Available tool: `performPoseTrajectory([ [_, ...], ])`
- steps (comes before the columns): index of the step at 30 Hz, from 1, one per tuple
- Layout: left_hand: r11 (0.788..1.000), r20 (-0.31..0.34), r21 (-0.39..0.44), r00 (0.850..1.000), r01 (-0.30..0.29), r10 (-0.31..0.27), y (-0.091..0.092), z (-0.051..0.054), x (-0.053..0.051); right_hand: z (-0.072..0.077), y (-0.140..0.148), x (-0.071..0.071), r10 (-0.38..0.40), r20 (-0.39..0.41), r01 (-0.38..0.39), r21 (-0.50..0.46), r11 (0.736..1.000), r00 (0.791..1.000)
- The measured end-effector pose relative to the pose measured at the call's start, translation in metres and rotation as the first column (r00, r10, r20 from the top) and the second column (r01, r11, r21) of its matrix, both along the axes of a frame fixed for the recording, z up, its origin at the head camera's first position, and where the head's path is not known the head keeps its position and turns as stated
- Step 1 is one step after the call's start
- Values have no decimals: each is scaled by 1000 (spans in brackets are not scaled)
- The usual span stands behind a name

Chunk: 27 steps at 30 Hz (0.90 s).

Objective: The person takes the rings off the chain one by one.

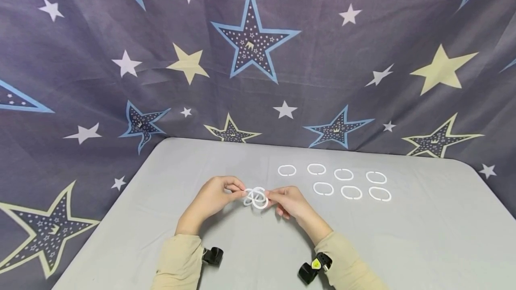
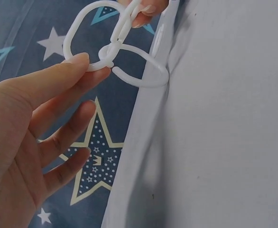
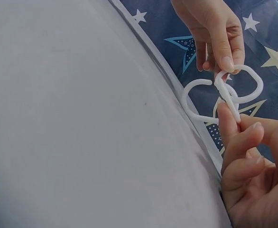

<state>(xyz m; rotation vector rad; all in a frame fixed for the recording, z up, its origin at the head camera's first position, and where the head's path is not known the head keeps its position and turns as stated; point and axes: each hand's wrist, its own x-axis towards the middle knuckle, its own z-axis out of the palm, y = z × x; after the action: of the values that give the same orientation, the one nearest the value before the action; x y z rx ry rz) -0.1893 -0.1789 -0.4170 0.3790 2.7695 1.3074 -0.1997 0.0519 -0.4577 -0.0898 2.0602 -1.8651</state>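
Several white oval plastic links [image 1: 256, 198] hang joined together between the two hands, held above the table. My left hand [image 1: 217, 197] pinches one link between thumb and index finger, its other fingers spread apart in the left wrist view. From the right, my right hand [image 1: 291, 201] pinches another link with thumb and index finger. In the left wrist view a third link [image 2: 143, 85] dangles from the joint towards the table side. The right wrist view shows a gap in the rim of the dangling link [image 3: 189, 97].
Several loose white oval links [image 1: 323, 188] lie in two rows on the grey-covered table [image 1: 242, 254], right of the hands. A dark star-patterned cloth [image 1: 258, 93] hangs behind the table. Black wrist cameras [image 1: 212, 256] sit at both cuffs.
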Motion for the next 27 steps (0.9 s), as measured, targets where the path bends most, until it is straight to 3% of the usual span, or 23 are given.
performPoseTrajectory([
  [9,997,-67,-58,997,-45,41,-3,1,1,-3,-1,0,-16,-8,16,6,1000,1000],
  [17,996,-100,-49,993,-69,63,-3,-2,0,0,3,3,17,-42,-19,-28,999,999],
  [27,997,-119,-23,990,-76,73,-2,-5,0,-2,0,1,-2,1,1,3,1000,1000],
])
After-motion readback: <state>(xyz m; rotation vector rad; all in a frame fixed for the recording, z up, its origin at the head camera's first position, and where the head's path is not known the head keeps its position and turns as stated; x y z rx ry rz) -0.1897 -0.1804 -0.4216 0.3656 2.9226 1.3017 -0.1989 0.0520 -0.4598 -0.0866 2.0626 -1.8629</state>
